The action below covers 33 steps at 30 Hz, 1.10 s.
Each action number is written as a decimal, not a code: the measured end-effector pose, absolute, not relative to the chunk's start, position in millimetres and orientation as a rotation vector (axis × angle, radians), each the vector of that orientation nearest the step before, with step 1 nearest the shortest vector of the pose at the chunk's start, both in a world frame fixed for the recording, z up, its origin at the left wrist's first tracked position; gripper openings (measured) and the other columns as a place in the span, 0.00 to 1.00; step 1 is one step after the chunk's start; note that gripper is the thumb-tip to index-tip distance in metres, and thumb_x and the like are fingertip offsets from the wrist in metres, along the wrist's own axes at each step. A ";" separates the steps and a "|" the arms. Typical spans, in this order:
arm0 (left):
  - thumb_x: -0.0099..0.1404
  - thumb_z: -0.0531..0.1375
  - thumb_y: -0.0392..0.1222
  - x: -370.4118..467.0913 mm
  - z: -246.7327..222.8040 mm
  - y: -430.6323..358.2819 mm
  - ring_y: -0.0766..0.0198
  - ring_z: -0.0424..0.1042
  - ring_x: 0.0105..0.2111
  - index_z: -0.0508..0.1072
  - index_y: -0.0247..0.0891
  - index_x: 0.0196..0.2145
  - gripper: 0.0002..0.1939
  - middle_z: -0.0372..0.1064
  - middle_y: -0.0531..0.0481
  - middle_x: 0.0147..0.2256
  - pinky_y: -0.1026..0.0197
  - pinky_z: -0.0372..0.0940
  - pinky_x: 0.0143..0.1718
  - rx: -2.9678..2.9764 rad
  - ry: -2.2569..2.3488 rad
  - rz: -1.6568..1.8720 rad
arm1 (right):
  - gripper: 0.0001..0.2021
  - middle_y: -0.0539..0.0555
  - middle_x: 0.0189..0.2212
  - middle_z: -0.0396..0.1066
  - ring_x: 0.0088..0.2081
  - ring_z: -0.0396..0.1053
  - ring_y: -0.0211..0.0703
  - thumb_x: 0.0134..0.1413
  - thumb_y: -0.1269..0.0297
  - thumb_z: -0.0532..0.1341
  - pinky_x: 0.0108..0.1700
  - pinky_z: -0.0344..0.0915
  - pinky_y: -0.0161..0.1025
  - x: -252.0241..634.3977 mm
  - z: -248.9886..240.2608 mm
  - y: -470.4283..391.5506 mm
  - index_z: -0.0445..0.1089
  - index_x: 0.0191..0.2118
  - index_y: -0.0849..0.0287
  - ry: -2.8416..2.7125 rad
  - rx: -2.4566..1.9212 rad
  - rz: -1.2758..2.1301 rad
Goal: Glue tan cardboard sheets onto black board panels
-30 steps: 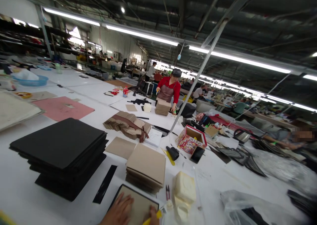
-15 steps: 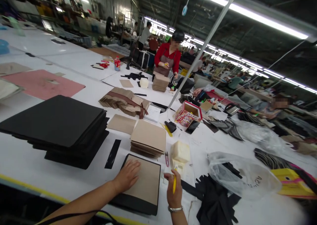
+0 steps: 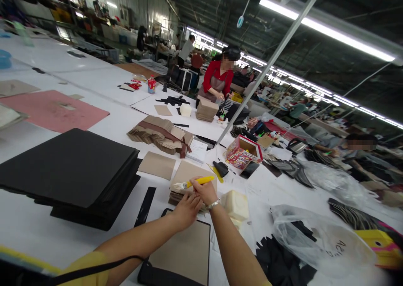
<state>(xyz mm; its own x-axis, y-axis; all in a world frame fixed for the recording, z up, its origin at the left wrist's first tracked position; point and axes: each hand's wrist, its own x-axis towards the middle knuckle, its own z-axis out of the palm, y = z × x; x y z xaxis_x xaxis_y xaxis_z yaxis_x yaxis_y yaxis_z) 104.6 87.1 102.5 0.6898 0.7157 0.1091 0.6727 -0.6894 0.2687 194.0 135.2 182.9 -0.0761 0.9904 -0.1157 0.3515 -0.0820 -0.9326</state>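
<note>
A yellow-handled brush (image 3: pixel 201 180) with pale bristles is held in my right hand (image 3: pixel 205 191), over the stack of tan boards (image 3: pixel 185 171). Close beside it, my left hand (image 3: pixel 188 210) lies at the stack's near edge, its fingers bent together; whatever they may grip is hidden. Below my forearms a tan board on a black sheet (image 3: pixel 185 250) rests on the table. To the right of the stack stands a cream block-shaped container (image 3: pixel 235 204).
A tall pile of black sheets (image 3: pixel 69 168) fills the left. Black strips (image 3: pixel 283 261) and a clear plastic bag (image 3: pixel 324 231) lie at right. A red patterned box (image 3: pixel 242 152) stands beyond the stack. A person in red (image 3: pixel 217 78) works across the table.
My left hand has left the board on the black sheet and moved up to the tan stack. My right hand has swung up and left with the brush. The view has shifted slightly.
</note>
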 end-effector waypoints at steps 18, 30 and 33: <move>0.59 0.51 0.48 100.8 95.6 89.5 0.50 0.42 0.59 0.49 0.33 0.58 0.33 0.45 0.39 0.60 0.43 0.34 0.57 2.700 1.099 0.257 | 0.11 0.48 0.14 0.64 0.13 0.59 0.30 0.47 0.59 0.57 0.16 0.57 0.28 194.1 143.8 241.3 0.64 0.21 0.60 -1.339 -1.685 0.965; 0.57 0.52 0.49 102.0 92.7 85.2 0.52 0.44 0.59 0.49 0.37 0.59 0.34 0.46 0.41 0.60 0.45 0.36 0.56 2.781 1.116 0.248 | 0.13 0.48 0.10 0.61 0.11 0.58 0.33 0.49 0.60 0.54 0.14 0.57 0.31 321.5 166.3 187.3 0.63 0.18 0.60 -1.225 -1.876 0.668; 0.56 0.53 0.48 102.0 93.5 84.5 0.52 0.45 0.58 0.50 0.37 0.58 0.34 0.47 0.41 0.59 0.45 0.36 0.57 2.790 1.119 0.273 | 0.13 0.49 0.14 0.64 0.13 0.60 0.33 0.51 0.58 0.53 0.18 0.59 0.31 333.8 172.2 173.2 0.68 0.26 0.61 -1.297 -1.843 0.594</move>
